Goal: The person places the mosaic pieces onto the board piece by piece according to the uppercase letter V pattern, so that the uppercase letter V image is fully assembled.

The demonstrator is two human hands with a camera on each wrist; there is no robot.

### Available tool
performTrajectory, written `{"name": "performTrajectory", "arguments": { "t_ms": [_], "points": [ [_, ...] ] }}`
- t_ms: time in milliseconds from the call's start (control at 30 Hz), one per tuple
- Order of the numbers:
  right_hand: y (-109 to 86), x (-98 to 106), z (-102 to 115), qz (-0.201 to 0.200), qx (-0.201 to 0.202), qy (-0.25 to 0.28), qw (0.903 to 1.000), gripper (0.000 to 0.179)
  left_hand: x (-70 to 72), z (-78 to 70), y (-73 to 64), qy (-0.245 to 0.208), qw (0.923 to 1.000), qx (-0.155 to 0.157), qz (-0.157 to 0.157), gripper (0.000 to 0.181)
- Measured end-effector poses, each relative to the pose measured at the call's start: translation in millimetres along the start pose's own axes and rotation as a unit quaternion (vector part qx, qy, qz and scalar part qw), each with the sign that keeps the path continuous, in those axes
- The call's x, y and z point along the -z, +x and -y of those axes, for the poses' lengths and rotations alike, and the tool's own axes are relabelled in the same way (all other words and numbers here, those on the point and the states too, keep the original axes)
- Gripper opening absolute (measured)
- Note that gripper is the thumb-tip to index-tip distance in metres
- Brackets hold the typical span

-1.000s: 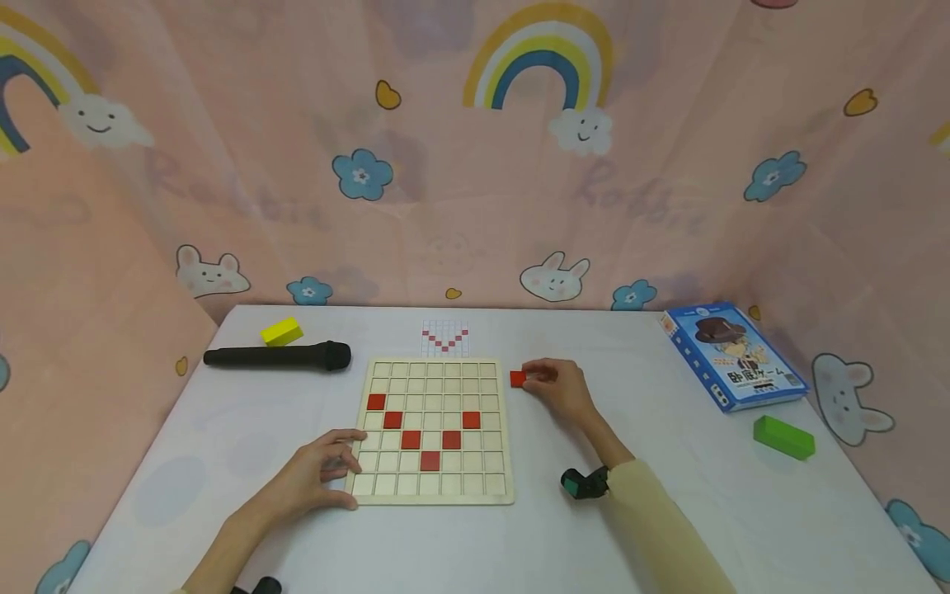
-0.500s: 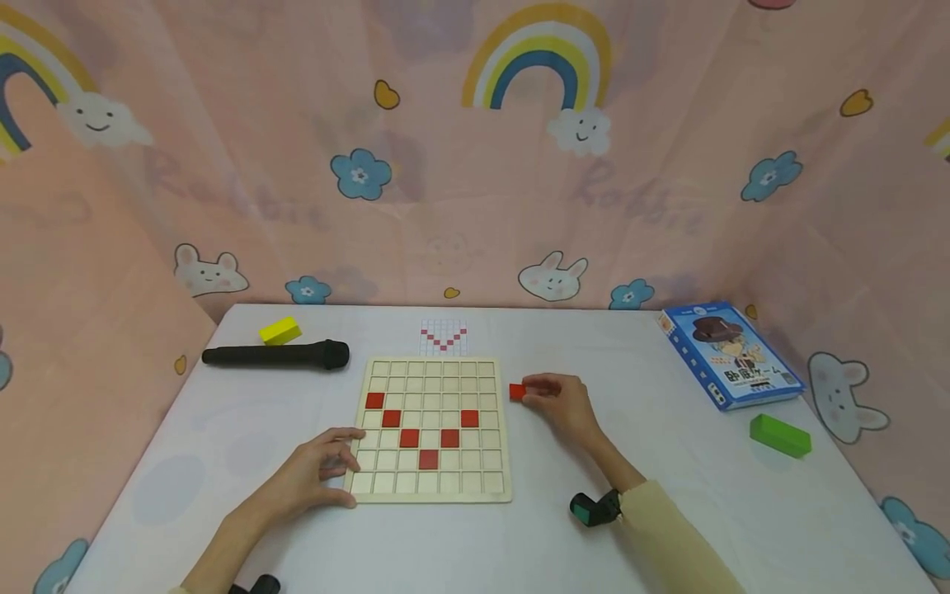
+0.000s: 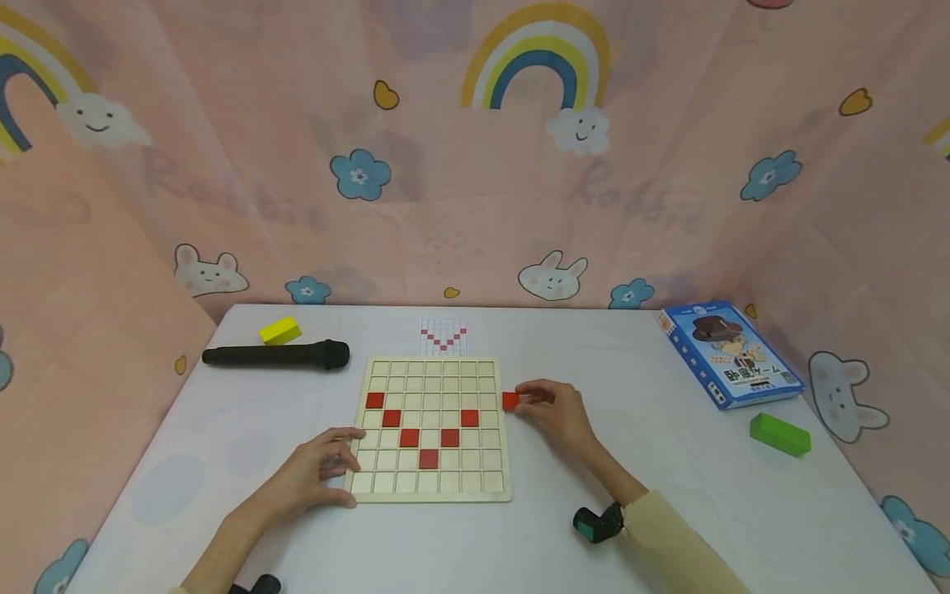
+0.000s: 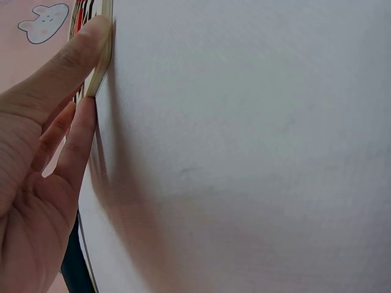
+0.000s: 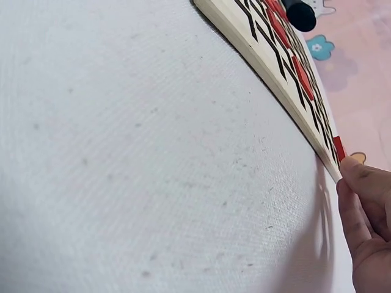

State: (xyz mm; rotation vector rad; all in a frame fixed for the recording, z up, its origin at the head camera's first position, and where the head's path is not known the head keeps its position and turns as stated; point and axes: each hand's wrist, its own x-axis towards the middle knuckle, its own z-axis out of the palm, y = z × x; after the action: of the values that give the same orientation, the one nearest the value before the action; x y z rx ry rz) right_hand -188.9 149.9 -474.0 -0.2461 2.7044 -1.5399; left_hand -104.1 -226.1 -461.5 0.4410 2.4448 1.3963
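A pale square board [image 3: 453, 483] with a dark grid lies on the white table, with several red tiles [image 3: 409, 438] set in its cells in a slanting, V-like row. My left hand [image 3: 308, 474] rests at the board's left side, fingertips and thumb spread along that edge; the thumb touches the near corner in the left wrist view. Between thumb and fingertips my right hand [image 3: 557, 415] pinches a loose red tile [image 3: 510, 401], held at the board's right edge. In the right wrist view this tile [image 5: 339, 148] shows just past the thumb.
Behind the board lies a small paper grid [image 3: 444, 337] with a red V pattern. A black microphone [image 3: 275, 355] and a yellow block [image 3: 280, 331] lie back left. On the right are a blue game box [image 3: 731, 355] and a green block [image 3: 780, 436].
My right hand has come nearer to me and then left, bringing the pinched red tile up to the board's right edge. The left hand has stayed at the board.
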Motion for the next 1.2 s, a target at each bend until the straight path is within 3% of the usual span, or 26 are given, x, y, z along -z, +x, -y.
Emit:
{"name": "performTrajectory", "arguments": {
  "t_ms": [600, 833, 1067, 1200],
  "points": [
    [13.8, -11.1, 10.6, 0.049, 0.030, -0.020, 0.9982, 0.027, -1.3, 0.2, -1.2, 0.002, 0.9999, 0.016, -0.002, 0.036],
    [14.9, -15.5, 17.2, 0.045, 0.059, -0.019, 0.9971, 0.026, -2.3, 0.9, -1.2, 0.012, 0.9998, 0.017, -0.007, 0.036],
    [18.2, -18.2, 17.2, 0.056, 0.013, -0.010, 0.9983, 0.027, -1.5, 0.7, -0.4, 0.003, 0.9999, 0.009, -0.003, 0.036],
    [15.0, -14.1, 14.9, 0.062, 0.009, 0.002, 0.9980, 0.028, -2.1, 2.0, -0.9, 0.008, 0.9999, 0.014, -0.002, 0.037]
  ]
}}
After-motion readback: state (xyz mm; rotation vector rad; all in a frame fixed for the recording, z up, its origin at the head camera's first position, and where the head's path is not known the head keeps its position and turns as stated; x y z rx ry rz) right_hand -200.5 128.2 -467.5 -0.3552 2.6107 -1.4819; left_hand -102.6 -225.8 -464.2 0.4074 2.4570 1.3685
